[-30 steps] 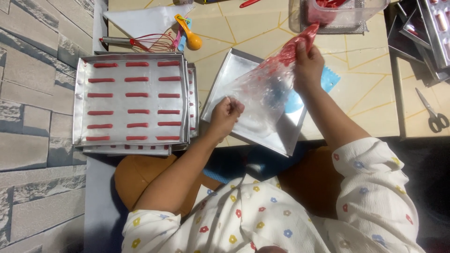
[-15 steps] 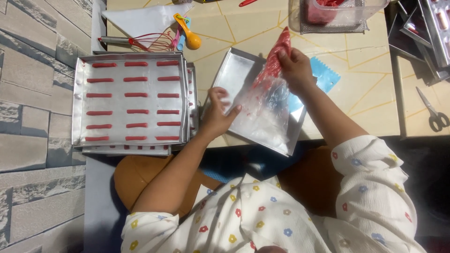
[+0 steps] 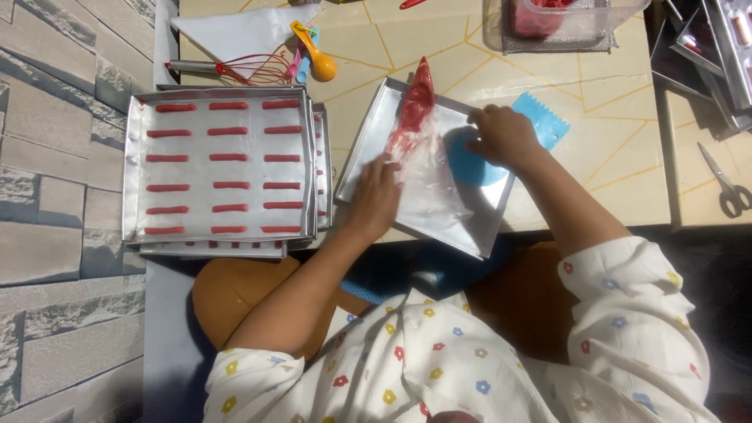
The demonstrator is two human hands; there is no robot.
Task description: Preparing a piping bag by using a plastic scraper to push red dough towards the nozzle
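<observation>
Both hands point(image 3: 376, 196) point(image 3: 501, 135) palm-down, fingers spread.

**White floral top, bare forearms and unadorned hands**

The person wears a loose white garment that fills the lower middle and lower right of the frame. It is printed all over with small flowers in red, yellow and blue, each with a contrasting centre, scattered evenly across the cloth. The fabric looks soft and slightly crumpled, with folds running over the shoulders and chest. The sleeves are short to elbow length: one wide cuff ends at the lower left of the frame, the other at the right, both leaving the forearms bare. The left hand point(image 3: 374, 197) and right hand point(image 3: 501, 135) show no gloves, rings, watch or bracelets.
</observation>
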